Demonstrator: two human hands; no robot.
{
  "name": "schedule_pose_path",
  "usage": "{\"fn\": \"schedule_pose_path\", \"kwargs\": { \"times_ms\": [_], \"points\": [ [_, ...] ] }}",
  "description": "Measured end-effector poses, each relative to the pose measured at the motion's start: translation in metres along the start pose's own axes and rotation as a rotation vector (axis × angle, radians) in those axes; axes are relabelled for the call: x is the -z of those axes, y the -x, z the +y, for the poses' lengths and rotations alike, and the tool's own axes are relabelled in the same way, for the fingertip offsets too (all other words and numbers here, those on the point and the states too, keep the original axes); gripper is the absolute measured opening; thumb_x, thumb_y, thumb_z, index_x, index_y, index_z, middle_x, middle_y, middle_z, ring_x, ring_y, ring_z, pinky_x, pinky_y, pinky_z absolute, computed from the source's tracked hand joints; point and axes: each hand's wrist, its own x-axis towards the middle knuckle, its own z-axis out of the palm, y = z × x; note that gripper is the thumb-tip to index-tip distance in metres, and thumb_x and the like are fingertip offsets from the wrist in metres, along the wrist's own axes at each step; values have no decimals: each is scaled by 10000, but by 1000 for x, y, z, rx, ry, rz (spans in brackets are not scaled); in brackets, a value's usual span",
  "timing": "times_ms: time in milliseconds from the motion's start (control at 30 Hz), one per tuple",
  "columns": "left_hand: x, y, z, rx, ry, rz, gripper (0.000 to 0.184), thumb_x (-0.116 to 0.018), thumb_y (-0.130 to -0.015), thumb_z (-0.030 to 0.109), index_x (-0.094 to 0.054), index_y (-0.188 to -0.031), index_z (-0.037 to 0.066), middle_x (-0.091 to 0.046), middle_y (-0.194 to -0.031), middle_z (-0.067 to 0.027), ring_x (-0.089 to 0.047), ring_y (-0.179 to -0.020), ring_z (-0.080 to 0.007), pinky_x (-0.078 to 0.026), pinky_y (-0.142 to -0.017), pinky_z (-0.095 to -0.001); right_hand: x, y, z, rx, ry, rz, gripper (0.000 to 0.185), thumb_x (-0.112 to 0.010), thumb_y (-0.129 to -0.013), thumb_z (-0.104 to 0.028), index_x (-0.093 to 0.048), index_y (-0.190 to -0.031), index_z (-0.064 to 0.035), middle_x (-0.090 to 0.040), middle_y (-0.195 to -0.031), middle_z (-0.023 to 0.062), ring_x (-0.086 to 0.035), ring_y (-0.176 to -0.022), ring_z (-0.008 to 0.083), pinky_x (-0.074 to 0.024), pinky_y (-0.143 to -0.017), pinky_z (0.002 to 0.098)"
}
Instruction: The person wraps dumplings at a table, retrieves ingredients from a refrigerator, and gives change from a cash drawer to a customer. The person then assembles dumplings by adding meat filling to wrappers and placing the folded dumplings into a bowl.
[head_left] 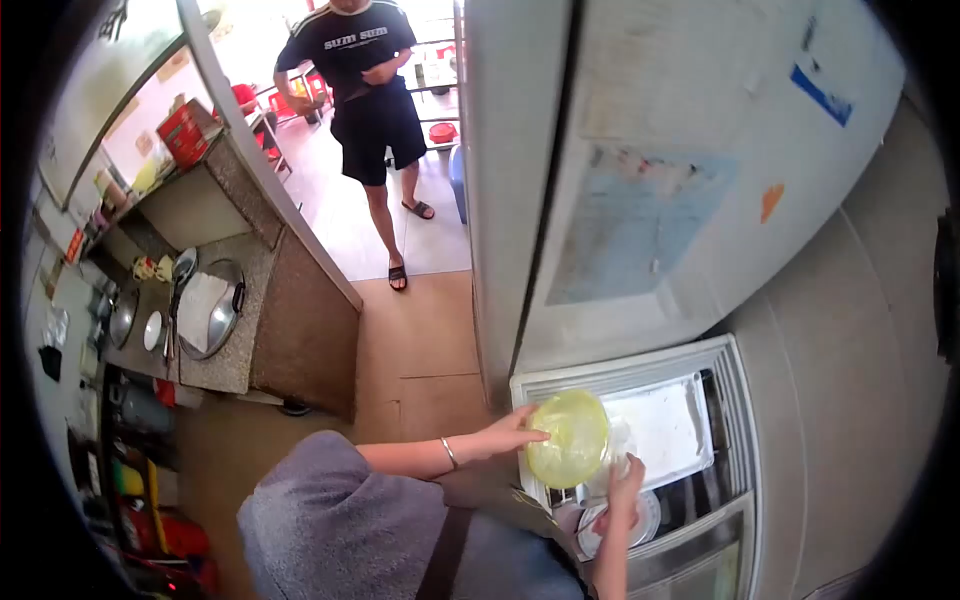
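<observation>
My left hand is closed on the rim of a yellow-green translucent bowl, held tilted over an open drawer or chest. Lower right of the bowl, my right hand has its fingers closed at a clear, see-through item, whose shape is hard to make out. Beneath my hands lies a white rectangular tray. Next to my right wrist, a round container with red and white contents or markings is partly covered by my forearm.
A tall white cabinet rises behind the open compartment. A person in dark clothes stands in the doorway ahead. On the left, a stone counter holds a large pan lid, a cloth and dishes.
</observation>
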Motion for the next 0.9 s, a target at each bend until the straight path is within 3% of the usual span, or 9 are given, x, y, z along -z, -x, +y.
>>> {"fn": "schedule_pose_path", "kwargs": {
  "times_ms": [133, 167, 233, 300, 433, 500, 633, 733, 900],
  "points": [
    [1, -19, 2, 89, 4, -82, 786, -672, -801, 324, -230, -1391, 51, -451, -1268, -130, -490, -1122, -223, -458, -865, -337, -54, -11, -5, -48, 6, 67, 435, -628, -735, -93, -512, -1138, 22, -512, -1141, 215, -475, -1082, 337, -352, -966, 397],
    [1, -31, -6, 71, 9, -95, 785, -664, -808, 322, -214, -1399, 69, -446, -1280, -129, -507, -1103, -226, -462, -859, -345, -56, -9, -13, -128, -80, 148, 415, -603, -783, -155, -509, -1150, 15, -526, -1135, 195, -481, -1081, 321, -359, -965, 397],
    [-6, -43, -9, 49, 124, -106, 676, -655, -812, 304, -331, -1348, 51, -523, -1203, -124, -550, -1042, -210, -464, -850, -342, -51, -8, -24, -185, -162, 222, 406, -578, -831, -217, -505, -1162, 7, -540, -1130, 174, -486, -1080, 306, -366, -964, 397],
    [-14, -59, -11, 10, -29, -130, 602, -653, -807, 285, -400, -1297, 43, -563, -1143, -123, -569, -1010, -206, -465, -846, -337, -40, -2, -21, -654, -1143, 106, 563, -459, -904, -438, -432, -1273, -14, -479, -1256, 161, -445, -1155, 291, -341, -995, 402],
    [-28, -76, -27, -95, -309, -48, 444, -656, -784, 230, -540, -1159, 23, -634, -1005, -131, -598, -959, -209, -464, -838, -326, -23, -6, -1, -676, -1224, 117, 744, -309, -896, -619, -342, -1354, -33, -402, -1348, 156, -403, -1216, 292, -324, -1014, 400],
    [-25, -79, -34, -132, -255, -62, 467, -667, -769, 219, -528, -1173, 31, -627, -1030, -140, -598, -955, -222, -463, -834, -326, -20, -3, 3, -751, -1538, 54, 811, -260, -871, -676, -309, -1376, -43, -373, -1372, 142, -386, -1235, 302, -306, -1027, 410],
    [-6, -70, -38, -232, -193, -97, 433, -654, -783, 181, -530, -1164, 17, -632, -1022, -132, -597, -937, -204, -456, -832, -307, -28, 1, 0, -852, -1306, 119, 706, -355, -896, -600, -342, -1363, -70, -400, -1353, 133, -394, -1236, 299, -335, -1001, 444],
    [15, -43, -27, -164, -40, -157, 408, -630, -830, 201, -528, -1165, -10, -631, -1044, -87, -568, -911, -131, -458, -800, -273, -38, 10, 12, -719, -982, 131, 492, -545, -888, -402, -461, -1261, -93, -511, -1246, 88, -503, -1111, 236, -439, -865, 442],
    [64, 22, -31, 63, 73, -11, 429, -595, -869, 243, -500, -1242, 55, -596, -1111, -43, -564, -928, -127, -464, -786, -265, -35, 27, 23, -692, -844, 250, 452, -551, -882, -388, -500, -1219, -91, -561, -1169, 68, -545, -1023, 211, -444, -769, 359]
  ]
}}
